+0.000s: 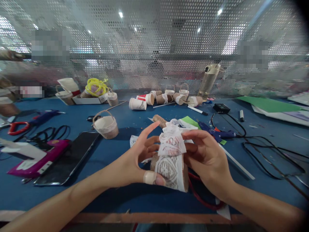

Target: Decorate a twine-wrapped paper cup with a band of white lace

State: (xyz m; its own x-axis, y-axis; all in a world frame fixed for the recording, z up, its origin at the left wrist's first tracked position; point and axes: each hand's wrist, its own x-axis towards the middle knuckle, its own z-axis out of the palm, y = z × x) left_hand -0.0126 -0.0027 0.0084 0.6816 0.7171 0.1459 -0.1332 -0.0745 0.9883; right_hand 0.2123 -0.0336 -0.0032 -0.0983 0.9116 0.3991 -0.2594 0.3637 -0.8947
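Note:
A small brown-wrapped cup (185, 175) lies tilted between my hands, above the front of the table. White lace ribbon (171, 170) covers its side, and a loose stretch of it bunches up over the top. My left hand (138, 158) grips the cup from the left, its bandaged thumb pressing on the lace and its forefinger extended. My right hand (209, 158) is curled at the right side, fingertips on the lace; part of its grip is hidden behind the cup. Just beyond lie a twine roll (159, 120) and a blue glue gun (222, 132).
A small handled basket (106, 127), a phone (70, 158) and a magenta device (41, 161) are on the left. Red-handled scissors (18, 128) lie farther left. Several cups, a bottle (209, 80) and a perforated screen (154, 42) stand behind. Black cables (272, 174) loop at right.

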